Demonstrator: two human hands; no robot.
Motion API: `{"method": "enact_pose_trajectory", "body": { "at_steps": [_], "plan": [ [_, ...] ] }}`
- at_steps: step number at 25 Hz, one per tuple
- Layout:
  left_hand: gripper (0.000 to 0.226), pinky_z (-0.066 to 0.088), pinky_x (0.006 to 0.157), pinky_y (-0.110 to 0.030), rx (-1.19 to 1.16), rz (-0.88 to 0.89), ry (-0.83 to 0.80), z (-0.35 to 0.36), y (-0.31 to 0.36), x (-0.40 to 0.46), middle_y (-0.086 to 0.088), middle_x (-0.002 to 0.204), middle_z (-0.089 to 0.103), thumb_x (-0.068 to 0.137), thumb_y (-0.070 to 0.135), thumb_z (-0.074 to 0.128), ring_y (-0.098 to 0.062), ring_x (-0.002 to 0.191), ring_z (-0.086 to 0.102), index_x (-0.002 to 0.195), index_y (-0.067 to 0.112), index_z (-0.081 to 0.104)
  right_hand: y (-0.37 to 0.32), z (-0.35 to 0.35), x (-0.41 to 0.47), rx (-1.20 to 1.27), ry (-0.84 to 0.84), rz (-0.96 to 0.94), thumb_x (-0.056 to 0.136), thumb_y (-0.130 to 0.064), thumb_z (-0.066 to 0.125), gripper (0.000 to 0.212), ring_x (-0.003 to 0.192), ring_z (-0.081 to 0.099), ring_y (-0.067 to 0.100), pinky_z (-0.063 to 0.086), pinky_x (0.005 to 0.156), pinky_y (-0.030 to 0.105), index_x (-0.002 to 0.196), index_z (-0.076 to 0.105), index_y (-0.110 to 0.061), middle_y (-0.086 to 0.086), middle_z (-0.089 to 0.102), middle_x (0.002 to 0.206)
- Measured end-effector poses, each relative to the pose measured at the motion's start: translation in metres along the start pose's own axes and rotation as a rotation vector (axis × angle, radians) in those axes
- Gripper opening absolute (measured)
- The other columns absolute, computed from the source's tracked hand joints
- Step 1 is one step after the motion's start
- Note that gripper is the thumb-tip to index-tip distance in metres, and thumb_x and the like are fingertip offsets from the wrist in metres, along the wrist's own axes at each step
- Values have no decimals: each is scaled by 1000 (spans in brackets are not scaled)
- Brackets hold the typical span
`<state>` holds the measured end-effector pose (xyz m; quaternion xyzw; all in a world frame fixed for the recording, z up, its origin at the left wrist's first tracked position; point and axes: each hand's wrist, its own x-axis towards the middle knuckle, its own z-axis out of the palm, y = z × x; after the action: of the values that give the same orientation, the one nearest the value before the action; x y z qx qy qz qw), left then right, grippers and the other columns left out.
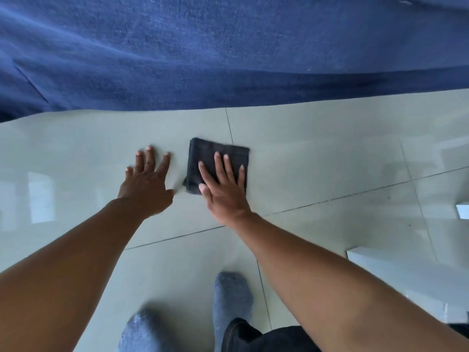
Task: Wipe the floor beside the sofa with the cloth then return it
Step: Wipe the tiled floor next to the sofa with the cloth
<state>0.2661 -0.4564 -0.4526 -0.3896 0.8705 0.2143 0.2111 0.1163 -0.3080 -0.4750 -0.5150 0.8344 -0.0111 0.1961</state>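
From the head camera, we saw the cloth [218,165] lying flat on the floor [317,153], folded into a dark square, just in front of the lower edge of the blue sofa [203,52]. One grout line ran from the sofa's edge to the cloth's far corner.

Our right hand [224,185] lay on top of the cloth with the fingers spread and straight, so its grip was open: it pressed the fabric down and closed around nothing. Our left hand [147,179] was likewise splayed, nothing in its grip, set on or just above the bare tile beside the cloth on the side away from the white furniture [406,273]; we could not tell whether its palm bore weight. Two grey-socked feet [233,295] showed nearer to us than the cloth.

We judged the cloth soft, limp and light, with several layers in the fold. The tile looked glossy and threw back window light, so the cloth would likely slide easily under a flat palm, and the layers might creep apart if pushed only from one corner. For wiping, pressure through the middle of the square seemed best. For lifting it to return it, we would pinch the thick folded edge nearest the right thumb, taking all layers together so that it would not fall open.
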Motion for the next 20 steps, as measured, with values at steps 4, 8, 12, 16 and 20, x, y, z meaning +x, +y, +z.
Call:
{"method": "enact_pose_trajectory", "body": {
  "at_steps": [4,8,12,16,20],
  "plan": [
    [100,9,124,-55,22,-51,179,5,-44,-14,-16,170,-7,87,74,43,-32,156,-4,161,21,2,88,-10,-58,-38,-40,62,101,-53,23,61,156,-9,22,4,121,63,159,12,-36,3,-5,170],
    [106,6,123,-58,-6,-23,179,17,-59,-13,-18,168,-13,83,81,36,-34,156,-10,161,21,-4,98,-34,27,36,35,450,101,-55,18,62,155,-12,28,-3,118,68,159,6,-37,9,-9,170],
    [107,1,123,-56,-30,-29,130,16,-57,-13,-15,168,-19,83,80,40,-32,155,-16,160,25,-12,16,-42,115,128,51,552,102,-50,23,60,153,-17,36,-6,113,74,158,5,-38,14,-14,168],
    [116,6,125,-54,2,-40,38,-6,-61,-13,-15,168,-17,81,69,62,-31,156,-11,161,21,-7,-64,0,35,17,-47,-9,102,-48,27,57,155,-12,30,-5,117,69,157,16,-40,8,-7,170],
    [134,8,123,-57,-66,-259,105,-4,-108,-46,-18,169,-12,65,84,64,-34,156,-7,160,21,-7,19,3,-42,-40,-54,-94,101,-54,25,59,156,-7,23,6,119,66,157,16,-40,2,-2,170]
  ]
}}
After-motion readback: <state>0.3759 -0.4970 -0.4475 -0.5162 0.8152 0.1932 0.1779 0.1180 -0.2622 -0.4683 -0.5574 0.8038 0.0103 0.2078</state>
